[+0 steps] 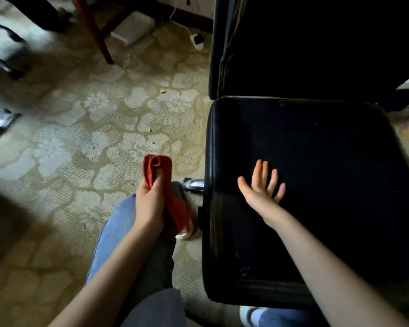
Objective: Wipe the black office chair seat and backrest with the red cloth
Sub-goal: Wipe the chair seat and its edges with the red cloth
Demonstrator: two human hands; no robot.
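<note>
The left hand [149, 204] grips the bunched red cloth [158, 175] over the carpet beside the black office chair, while the open right hand [261, 187] reaches over its seat [316, 161], likely to steady it.

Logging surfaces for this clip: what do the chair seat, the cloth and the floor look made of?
Chair seat: likely black leather or vinyl, faint sheen along its seamed edge. Cloth: soft matte red fabric, folding limply in the left hand. Floor: carpet, ribbed pile and floral pattern showing.
</note>
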